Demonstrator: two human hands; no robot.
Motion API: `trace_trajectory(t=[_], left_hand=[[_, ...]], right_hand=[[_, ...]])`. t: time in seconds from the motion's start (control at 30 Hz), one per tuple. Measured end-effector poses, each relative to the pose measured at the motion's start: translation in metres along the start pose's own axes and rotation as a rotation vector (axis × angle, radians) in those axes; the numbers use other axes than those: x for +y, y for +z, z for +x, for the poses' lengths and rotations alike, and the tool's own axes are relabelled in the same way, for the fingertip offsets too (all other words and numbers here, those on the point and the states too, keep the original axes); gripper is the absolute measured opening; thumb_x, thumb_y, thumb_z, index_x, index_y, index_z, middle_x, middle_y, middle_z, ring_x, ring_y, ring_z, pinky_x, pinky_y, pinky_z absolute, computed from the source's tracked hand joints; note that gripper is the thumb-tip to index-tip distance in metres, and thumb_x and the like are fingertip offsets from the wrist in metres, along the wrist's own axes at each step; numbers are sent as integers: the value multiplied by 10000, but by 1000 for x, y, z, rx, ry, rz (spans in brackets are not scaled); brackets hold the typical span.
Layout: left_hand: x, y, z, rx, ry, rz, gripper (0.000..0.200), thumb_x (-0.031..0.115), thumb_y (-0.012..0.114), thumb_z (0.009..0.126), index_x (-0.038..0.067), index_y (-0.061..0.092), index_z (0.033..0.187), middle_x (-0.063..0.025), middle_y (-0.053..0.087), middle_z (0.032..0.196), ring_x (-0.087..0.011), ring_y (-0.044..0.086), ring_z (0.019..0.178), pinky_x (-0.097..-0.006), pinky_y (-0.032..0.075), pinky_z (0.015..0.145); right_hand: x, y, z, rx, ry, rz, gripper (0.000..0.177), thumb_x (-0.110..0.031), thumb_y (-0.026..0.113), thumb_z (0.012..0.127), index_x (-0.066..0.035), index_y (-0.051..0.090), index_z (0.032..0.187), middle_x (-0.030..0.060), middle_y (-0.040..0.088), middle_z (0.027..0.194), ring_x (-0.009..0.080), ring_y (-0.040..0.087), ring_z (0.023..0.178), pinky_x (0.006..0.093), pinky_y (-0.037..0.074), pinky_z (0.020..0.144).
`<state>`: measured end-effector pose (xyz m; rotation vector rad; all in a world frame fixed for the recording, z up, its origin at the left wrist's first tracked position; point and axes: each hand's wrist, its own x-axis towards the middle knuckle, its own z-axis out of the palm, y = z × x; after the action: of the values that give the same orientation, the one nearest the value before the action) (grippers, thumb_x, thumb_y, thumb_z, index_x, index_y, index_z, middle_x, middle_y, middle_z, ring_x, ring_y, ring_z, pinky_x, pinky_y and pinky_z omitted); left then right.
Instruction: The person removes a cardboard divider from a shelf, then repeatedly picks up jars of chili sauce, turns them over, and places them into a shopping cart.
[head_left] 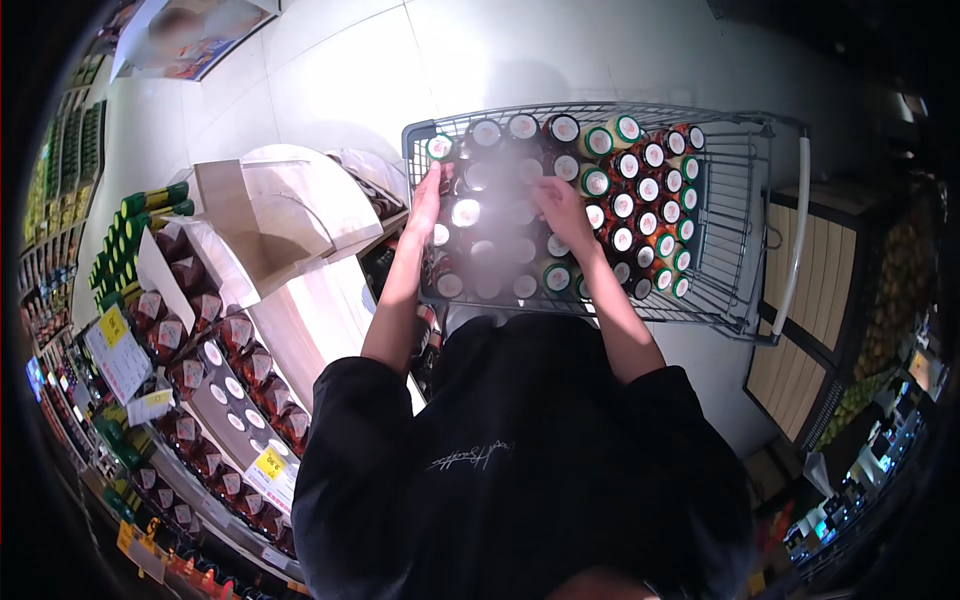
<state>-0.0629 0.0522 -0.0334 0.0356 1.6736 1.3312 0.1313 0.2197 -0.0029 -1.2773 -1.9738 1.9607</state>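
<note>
A metal shopping cart (725,190) stands in front of me, with rows of lidded jars (622,206) in its basket. Some lids have green rims, others dark or white ones. My left hand (427,200) is at the basket's left end, its fingers stretched out just below a green-rimmed jar (438,147). Over the middle rows, my right hand (562,212) has its fingers loosely bent and pointing left, close to the lids. A pale haze blurs the jars between my hands, so contact there is hard to judge. No held object shows in either hand.
On the left, a shelf display holds dark red jars (185,430) with price tags (272,465), beside an opened cardboard box (265,225). A slatted wooden stand (815,270) is right of the cart handle (800,210). Light tiled floor (340,60) lies beyond the cart.
</note>
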Motion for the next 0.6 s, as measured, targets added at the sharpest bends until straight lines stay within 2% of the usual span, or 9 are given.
trace_trajectory(t=[0.13, 0.2, 0.23, 0.33, 0.4, 0.47, 0.5, 0.53, 0.6], left_hand=[[12, -8, -18, 75, 61, 63, 686, 582, 326, 972, 23, 526, 1315, -135, 550, 1306, -222, 486, 1223, -344, 363, 1026], [16, -8, -35, 106, 30, 77, 680, 576, 331, 973, 18, 535, 1303, -143, 562, 1279, -220, 509, 1184, -345, 387, 997], [-11, -18, -21, 110, 83, 27, 626, 534, 379, 977, 7, 563, 1261, -137, 599, 1206, -188, 532, 1114, -320, 405, 953], [-10, -9, -57, 183, 55, 123, 556, 476, 438, 979, -9, 593, 1202, -106, 634, 1107, -155, 540, 1041, -288, 410, 913], [-33, -6, -70, 253, 180, 126, 516, 437, 473, 976, -30, 600, 1155, -81, 644, 1041, -136, 548, 978, -277, 419, 892], [-48, -1, -92, 285, 230, 177, 490, 416, 481, 977, -19, 595, 1171, -78, 645, 1059, -146, 556, 985, -286, 425, 896], [-47, 8, -110, 322, 229, 193, 459, 392, 487, 980, -3, 592, 1188, -79, 651, 1072, -152, 564, 1010, -290, 423, 915], [-54, 11, -119, 328, 192, 160, 418, 367, 502, 976, 18, 598, 1186, -91, 656, 1088, -154, 571, 1031, -295, 428, 917], [-60, 24, -151, 381, 252, 277, 375, 333, 532, 966, 30, 604, 1175, -109, 660, 1098, -156, 579, 1048, -295, 433, 915]], right_hand=[[9, -7, -22, -18, -15, 38, 275, -190, 615, 886, -24, 624, 1106, 99, 683, 947, 147, 647, 845, 281, 510, 743], [19, -8, -37, -60, -32, 78, 251, -190, 567, 939, -13, 581, 1116, 40, 645, 855, 103, 615, 704, 221, 468, 609], [36, -9, -40, -63, -68, 1, 227, -182, 563, 941, -11, 588, 1088, 39, 642, 837, 103, 618, 712, 227, 476, 608], [85, -6, -51, -98, -139, 2, 215, -166, 567, 940, -1, 584, 1077, 51, 641, 840, 100, 618, 719, 234, 481, 609], [96, -8, -66, -140, -235, -37, 209, -144, 566, 942, 14, 580, 1079, 62, 639, 850, 102, 615, 726, 236, 483, 620], [85, -11, -92, -267, -69, 156, 210, -132, 555, 950, 21, 576, 1092, 65, 638, 857, 106, 614, 733, 237, 483, 632], [80, -14, -104, -279, -128, 167, 210, -129, 539, 959, 12, 574, 1109, 64, 642, 874, 106, 614, 736, 235, 479, 636], [76, -13, -116, -286, -101, 355, 222, -145, 542, 958, 5, 570, 1120, 66, 647, 890, 105, 616, 733, 230, 477, 632], [69, -18, -126, -349, -23, 273, 231, -156, 545, 955, 3, 568, 1121, 67, 650, 894, 107, 618, 729, 220, 473, 627]])
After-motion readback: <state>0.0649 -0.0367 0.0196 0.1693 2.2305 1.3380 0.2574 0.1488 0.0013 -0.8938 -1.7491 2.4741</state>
